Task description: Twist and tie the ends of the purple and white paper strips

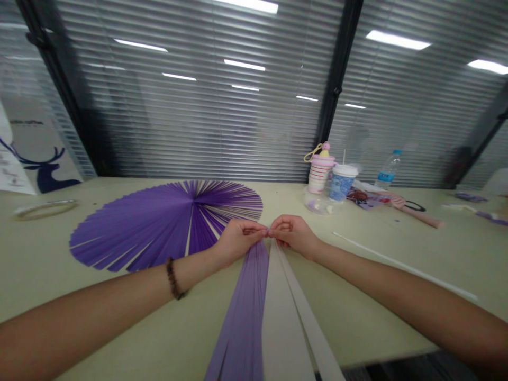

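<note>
A bundle of long, thin strips, paper or ribbon, narrows to a gathered top end at mid-table. Its left part is made of lilac strips, its right part of white strips, and both fan out toward the near edge. My left hand pinches the top end between thumb and fingertips. Meeting it there, my right hand pinches the same end, and the fingertips nearly touch. What exactly lies between them is too small to make out. Behind my left hand, a round fan of purple strips lies spread flat.
A roll of tape or a ring and a deer-print bag are at the left. Back right stand a pink-lidded cup, a blue paper cup and a water bottle. A thin white stick lies beyond my right forearm.
</note>
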`<state>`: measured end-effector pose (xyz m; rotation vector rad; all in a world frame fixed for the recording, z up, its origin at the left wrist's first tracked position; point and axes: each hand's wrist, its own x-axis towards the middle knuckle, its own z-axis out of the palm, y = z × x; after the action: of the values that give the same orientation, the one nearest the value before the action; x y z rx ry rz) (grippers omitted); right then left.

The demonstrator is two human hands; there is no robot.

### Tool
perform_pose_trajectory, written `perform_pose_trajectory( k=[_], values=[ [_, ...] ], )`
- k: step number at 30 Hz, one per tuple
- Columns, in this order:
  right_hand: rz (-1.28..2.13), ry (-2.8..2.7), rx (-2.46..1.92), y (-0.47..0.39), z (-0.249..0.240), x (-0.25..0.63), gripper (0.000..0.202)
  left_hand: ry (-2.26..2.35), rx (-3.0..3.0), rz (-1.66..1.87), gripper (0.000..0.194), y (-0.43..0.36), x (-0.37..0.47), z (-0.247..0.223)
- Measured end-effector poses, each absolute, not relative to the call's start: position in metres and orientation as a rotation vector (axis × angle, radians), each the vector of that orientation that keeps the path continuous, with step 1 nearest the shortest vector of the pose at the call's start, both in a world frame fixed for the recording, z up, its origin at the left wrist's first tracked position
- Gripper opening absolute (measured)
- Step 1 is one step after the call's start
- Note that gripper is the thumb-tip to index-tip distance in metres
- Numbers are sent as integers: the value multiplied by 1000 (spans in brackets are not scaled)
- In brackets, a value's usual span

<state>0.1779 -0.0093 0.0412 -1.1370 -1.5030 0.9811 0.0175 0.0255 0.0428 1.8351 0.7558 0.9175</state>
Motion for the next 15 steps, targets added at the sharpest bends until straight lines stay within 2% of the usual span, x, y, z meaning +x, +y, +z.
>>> perform_pose_trajectory(
  k=[15],
  values=[
    [1024,-1558,-1092,-9,40,178,24,810,1788,975,9,23,19,45]
  ],
)
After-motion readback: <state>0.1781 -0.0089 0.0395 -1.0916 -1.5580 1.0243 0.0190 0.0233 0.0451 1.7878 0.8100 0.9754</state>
